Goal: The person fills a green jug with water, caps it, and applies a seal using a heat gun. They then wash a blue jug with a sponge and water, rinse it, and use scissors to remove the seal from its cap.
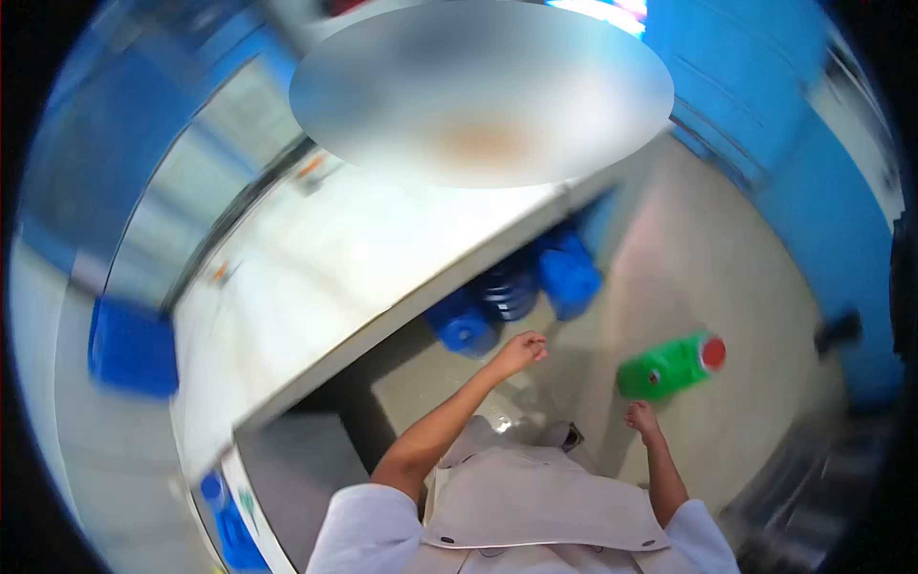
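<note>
The person's left hand (519, 352), fingers curled, is nearest the blue jugs (572, 275) tucked beneath the white counter (363, 230). The right hand (643, 418) is close by a green bottle (662, 369) with a red cap (713, 353); I can't tell whether they touch. The floor (703, 258) looks pale and shiny.

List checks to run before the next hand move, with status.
1. Left hand free: ok, nothing visible in it.
2. Right hand near the green bottle: ok, just beside it in the image.
3. Right hand gripping the bottle: cannot tell, blur hides any contact.
4. Red cap on the bottle: ok, on its far end; tightness unknown.
5. Bottle label legible: not ok, too blurred to read.
6. Left hand clear of the nearest blue container by the counter: cannot tell, one view doesn't settle depth.
</note>
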Available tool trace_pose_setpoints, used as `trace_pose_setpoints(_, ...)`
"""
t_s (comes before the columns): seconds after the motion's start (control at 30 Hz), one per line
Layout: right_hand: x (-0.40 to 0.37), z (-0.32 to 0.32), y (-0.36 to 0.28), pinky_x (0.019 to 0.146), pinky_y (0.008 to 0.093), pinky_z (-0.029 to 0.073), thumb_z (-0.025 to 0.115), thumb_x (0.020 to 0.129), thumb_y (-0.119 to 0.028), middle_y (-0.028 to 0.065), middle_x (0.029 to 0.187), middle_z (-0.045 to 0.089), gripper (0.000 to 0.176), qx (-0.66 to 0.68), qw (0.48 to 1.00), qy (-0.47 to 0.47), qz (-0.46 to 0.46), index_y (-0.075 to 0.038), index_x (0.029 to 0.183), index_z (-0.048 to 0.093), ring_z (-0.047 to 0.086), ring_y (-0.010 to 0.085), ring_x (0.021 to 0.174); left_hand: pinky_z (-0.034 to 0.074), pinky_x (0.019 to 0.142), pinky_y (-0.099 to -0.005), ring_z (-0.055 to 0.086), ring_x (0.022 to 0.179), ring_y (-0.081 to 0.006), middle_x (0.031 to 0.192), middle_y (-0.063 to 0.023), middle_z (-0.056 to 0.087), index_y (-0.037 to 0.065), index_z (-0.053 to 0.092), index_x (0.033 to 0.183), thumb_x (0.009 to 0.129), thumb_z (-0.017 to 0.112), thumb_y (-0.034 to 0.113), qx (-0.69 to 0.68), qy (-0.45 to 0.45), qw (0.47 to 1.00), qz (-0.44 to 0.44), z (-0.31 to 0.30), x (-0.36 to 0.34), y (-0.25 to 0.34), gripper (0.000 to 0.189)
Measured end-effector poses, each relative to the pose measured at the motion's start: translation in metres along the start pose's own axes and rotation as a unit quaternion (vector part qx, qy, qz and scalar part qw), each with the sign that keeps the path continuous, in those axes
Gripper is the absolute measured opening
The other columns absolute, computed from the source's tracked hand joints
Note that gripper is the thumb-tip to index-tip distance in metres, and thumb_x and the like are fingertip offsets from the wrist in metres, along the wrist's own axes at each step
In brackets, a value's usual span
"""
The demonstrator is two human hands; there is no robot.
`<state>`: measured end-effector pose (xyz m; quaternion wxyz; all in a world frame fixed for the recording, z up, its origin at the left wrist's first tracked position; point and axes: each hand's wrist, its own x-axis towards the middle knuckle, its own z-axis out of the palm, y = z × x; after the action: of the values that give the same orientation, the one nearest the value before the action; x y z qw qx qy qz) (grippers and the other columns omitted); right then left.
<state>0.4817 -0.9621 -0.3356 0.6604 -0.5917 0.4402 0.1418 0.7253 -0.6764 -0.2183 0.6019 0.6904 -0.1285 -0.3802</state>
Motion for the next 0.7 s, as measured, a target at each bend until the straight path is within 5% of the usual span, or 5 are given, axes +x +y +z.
trace_pose_setpoints(0.1, 0.111, 0.055, -0.025, 0.057, 0.0251, 0.046, 0.05, 0.09, -0.021, 0.0043, 0.082, 0.058, 0.022, 0.17, 0.906, -0.386, -0.046, -0.005, 0.105, 0.054, 0.057, 0.0129, 0.07, 0.048, 0.079, -0.0281, 0.06, 0.091, -0.0139, 0.096, -0.0062, 0.065, 0.004, 0.055, 0.117, 0.094, 0.046, 0.017, 0.018, 0.199, 0.98, -0.02, -0.105, -0.148, 0.021, 0.028)
trace_pose_setpoints(0.13, 0.029, 0.126, -0.084, 0.051, 0.0217, 0.041, 0.049, 0.093, -0.02, -0.0008, 0.073, 0.053, 0.017, -0.077, 0.973, -0.174, -0.129, -0.006, 0.1, 0.054, 0.051, 0.0098, 0.059, 0.048, 0.08, -0.028, 0.061, 0.091, -0.0145, 0.098, -0.007, 0.065, 0.004, 0.055, 0.116, 0.094, 0.045, 0.017, -0.041, 0.263, 0.964, 0.021, -0.124, -0.212, 0.025, 0.027)
trace_pose_setpoints(0.23, -0.047, 0.279, -0.14, 0.059, 0.0219, 0.044, 0.05, 0.094, -0.022, 0.0012, 0.086, 0.058, 0.022, -0.23, 0.893, -0.324, -0.209, -0.006, 0.107, 0.056, 0.055, 0.0101, 0.069, 0.047, 0.083, -0.0276, 0.061, 0.093, -0.0153, 0.102, -0.0085, 0.066, 0.004, 0.054, 0.116, 0.094, 0.044, 0.015, -0.153, 0.447, 0.878, 0.078, -0.143, -0.395, 0.031, 0.027)
trace_pose_setpoints(0.4, -0.256, 0.5, -0.116, 0.074, 0.0239, 0.048, 0.051, 0.094, -0.023, 0.0054, 0.099, 0.061, 0.029, -0.354, 0.729, -0.542, -0.221, -0.005, 0.117, 0.055, 0.059, 0.0111, 0.085, 0.047, 0.077, -0.0258, 0.061, 0.087, -0.0137, 0.095, -0.0104, 0.067, 0.0, 0.056, 0.112, 0.092, 0.048, 0.011, -0.127, 0.665, 0.725, 0.124, -0.1, -0.641, -0.008, 0.024)
trace_pose_setpoints(0.7, -0.547, 0.696, -0.035, 0.073, 0.025, 0.049, 0.046, 0.094, -0.015, 0.0083, 0.097, 0.061, 0.021, -0.41, 0.47, -0.761, -0.179, 0.0, 0.105, 0.056, 0.059, 0.0128, 0.082, 0.047, 0.081, -0.0336, 0.063, 0.093, -0.0271, 0.096, -0.0154, 0.065, 0.001, 0.061, 0.102, 0.087, 0.051, 0.009, 0.102, 0.847, 0.522, -0.01, -0.06, -0.808, -0.03, 0.019)
